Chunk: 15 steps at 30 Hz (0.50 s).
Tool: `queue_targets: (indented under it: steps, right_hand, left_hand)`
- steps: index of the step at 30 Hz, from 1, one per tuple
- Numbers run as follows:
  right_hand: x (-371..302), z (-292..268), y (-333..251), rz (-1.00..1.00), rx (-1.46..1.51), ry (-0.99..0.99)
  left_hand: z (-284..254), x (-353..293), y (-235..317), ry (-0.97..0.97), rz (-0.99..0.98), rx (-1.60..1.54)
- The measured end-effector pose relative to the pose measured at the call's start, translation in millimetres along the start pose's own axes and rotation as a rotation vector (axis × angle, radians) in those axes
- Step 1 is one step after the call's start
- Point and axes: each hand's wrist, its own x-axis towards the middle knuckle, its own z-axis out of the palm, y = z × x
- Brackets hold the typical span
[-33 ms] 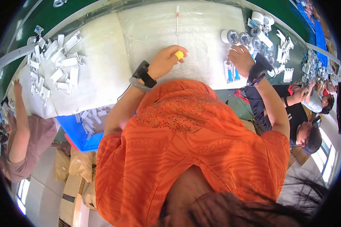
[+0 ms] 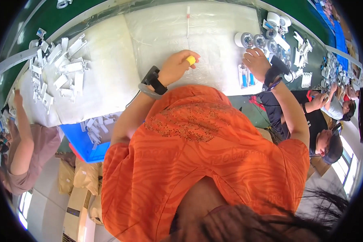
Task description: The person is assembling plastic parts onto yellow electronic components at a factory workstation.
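Note:
My left hand (image 2: 176,67) is over the middle of the covered table, its fingers closed around a small yellow piece (image 2: 190,60). What kind of piece it is cannot be made out. To the right, my right hand (image 2: 256,62) rests with bent, slightly parted fingers beside the round white-and-silver parts (image 2: 244,40). Nothing shows in its fingers, though the palm side is hidden. Just below it lie narrow blue-and-white pieces (image 2: 243,76), near the table's front edge. Both wrists wear black bands.
White plastic parts (image 2: 70,66) lie heaped on the left. A blue bin (image 2: 84,147) with more white pieces stands below the table's front edge. A thin white stick with a red band (image 2: 188,22) lies at the back. Co-workers sit at both sides, one's arm (image 2: 22,133) reaching in at left.

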Motion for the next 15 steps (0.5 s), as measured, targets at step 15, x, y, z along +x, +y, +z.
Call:
queue_targets:
  steps: [15]
  right_hand:
    - [98,-29,-71,0.076,0.438,0.457]
  left_hand:
    - [16,25,-2,0.051,0.189,0.240]
